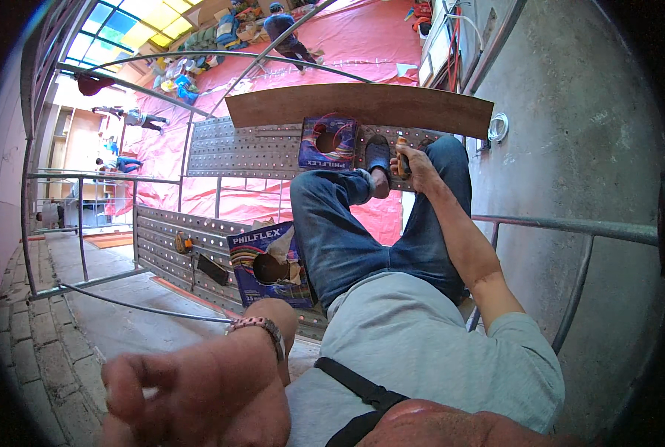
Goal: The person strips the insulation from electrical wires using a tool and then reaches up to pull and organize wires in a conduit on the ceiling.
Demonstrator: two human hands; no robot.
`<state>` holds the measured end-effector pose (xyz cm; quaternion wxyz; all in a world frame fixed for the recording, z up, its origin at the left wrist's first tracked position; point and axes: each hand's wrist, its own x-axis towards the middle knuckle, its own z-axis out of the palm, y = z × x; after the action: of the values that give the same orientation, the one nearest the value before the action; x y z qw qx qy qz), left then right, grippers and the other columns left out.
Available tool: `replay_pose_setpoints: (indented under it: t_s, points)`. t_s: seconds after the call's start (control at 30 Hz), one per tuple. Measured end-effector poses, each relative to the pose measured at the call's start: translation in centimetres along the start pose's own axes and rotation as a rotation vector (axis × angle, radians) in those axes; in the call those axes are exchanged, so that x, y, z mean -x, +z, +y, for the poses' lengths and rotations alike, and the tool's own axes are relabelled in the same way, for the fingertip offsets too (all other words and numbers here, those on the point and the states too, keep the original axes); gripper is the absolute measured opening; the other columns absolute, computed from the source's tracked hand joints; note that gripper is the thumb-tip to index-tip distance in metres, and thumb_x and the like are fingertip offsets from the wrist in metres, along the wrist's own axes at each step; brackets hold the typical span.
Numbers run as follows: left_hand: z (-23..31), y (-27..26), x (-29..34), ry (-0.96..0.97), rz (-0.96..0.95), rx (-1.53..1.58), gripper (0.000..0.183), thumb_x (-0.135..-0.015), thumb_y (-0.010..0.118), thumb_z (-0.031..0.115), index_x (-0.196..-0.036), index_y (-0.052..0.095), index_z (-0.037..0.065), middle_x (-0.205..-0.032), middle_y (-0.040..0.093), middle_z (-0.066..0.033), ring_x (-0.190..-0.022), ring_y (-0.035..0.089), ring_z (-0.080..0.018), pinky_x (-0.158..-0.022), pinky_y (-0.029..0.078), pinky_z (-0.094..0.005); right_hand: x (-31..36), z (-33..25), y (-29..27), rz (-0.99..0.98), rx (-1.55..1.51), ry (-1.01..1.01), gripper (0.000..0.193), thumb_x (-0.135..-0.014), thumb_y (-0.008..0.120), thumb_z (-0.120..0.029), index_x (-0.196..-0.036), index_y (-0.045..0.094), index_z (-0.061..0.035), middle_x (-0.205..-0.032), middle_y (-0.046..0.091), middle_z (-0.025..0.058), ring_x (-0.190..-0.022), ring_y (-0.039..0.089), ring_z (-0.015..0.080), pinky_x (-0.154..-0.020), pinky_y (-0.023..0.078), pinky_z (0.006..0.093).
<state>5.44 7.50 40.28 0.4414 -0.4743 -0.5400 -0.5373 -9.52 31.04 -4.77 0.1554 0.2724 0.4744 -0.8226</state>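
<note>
My right hand [416, 168] is closed around a short hand tool [401, 145] with a yellowish and dark body, just over my right knee. Its exact kind is hard to make out. My left hand [191, 391] is raised close at the lower left, its fingers curled into a pinch. Whatever those fingers hold, if anything, is hidden. Beyond my left knee, a blue cardboard box [329, 160] with a round hole stands on the metal plank by my foot. A second blue box [244, 257], torn open around its hole, lies on the lower plank beside my left thigh.
A long brown board [355, 104] edges the perforated metal plank [232, 149]. An orange-and-black tool [184, 242] and a dark flat piece [213, 270] lie on the lower plank. Scaffold rails [571, 226] run at both sides; a concrete wall [571, 134] rises right. People [284, 33] are below.
</note>
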Motion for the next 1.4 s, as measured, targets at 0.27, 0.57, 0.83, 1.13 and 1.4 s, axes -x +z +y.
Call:
replay_pose_setpoints:
  t_s: [0.27,0.57,0.83,1.13,1.4]
  points:
    - [-0.5,2.3,0.5,0.204,0.244,0.171,0.044,-0.101,0.056,0.030,-0.144,0.050,0.036,-0.156,0.039,0.0131,-0.144,0.033,-0.0090,-0.111,0.020,-0.0512,-0.4,0.2,0.1,0.030,0.017,-0.005,0.030,-0.095,0.064,-0.034,-0.092,0.060,-0.0051,-0.083,0.068,0.0133,-0.066,0.068,0.0210,-0.063,0.058,0.0314]
    - [0.7,1.6,-0.9,0.168,0.276,0.285,0.035,-0.088,0.068,0.015,-0.122,0.067,0.016,-0.121,0.061,0.0018,-0.119,0.054,-0.0176,-0.103,0.036,-0.0432,-0.9,0.6,-0.2,0.020,0.030,0.008,0.030,-0.095,0.065,-0.034,-0.092,0.060,-0.0053,-0.084,0.068,0.0137,-0.069,0.068,0.0217,-0.063,0.058,0.0324]
    - [0.7,0.5,-1.4,0.112,0.191,0.638,0.032,-0.077,0.077,0.013,-0.108,0.071,0.014,-0.102,0.065,0.0030,-0.110,0.059,-0.0163,-0.096,0.042,-0.0396,-1.0,0.7,-0.2,0.006,-0.006,0.024,0.028,-0.095,0.066,-0.032,-0.091,0.060,-0.0048,-0.084,0.067,0.0140,-0.068,0.067,0.0209,-0.063,0.058,0.0323]
    - [-0.3,2.1,-2.1,0.091,0.280,0.617,0.037,-0.078,0.077,0.017,-0.113,0.069,0.021,-0.116,0.065,0.0053,-0.119,0.055,-0.0172,-0.095,0.040,-0.0455,-0.9,0.8,-0.4,0.017,0.008,0.011,0.032,-0.091,0.068,-0.035,-0.092,0.061,-0.0040,-0.083,0.066,0.0113,-0.068,0.067,0.0198,-0.062,0.056,0.0321]
    - [-0.5,0.8,-0.9,0.144,0.220,0.605,0.038,-0.077,0.078,0.019,-0.114,0.069,0.020,-0.120,0.064,0.0047,-0.119,0.053,-0.0199,-0.101,0.038,-0.0423,-0.7,0.7,0.0,0.027,0.055,-0.010,0.035,-0.092,0.068,-0.037,-0.096,0.062,-0.0024,-0.083,0.067,0.0103,-0.067,0.067,0.0193,-0.062,0.056,0.0321]
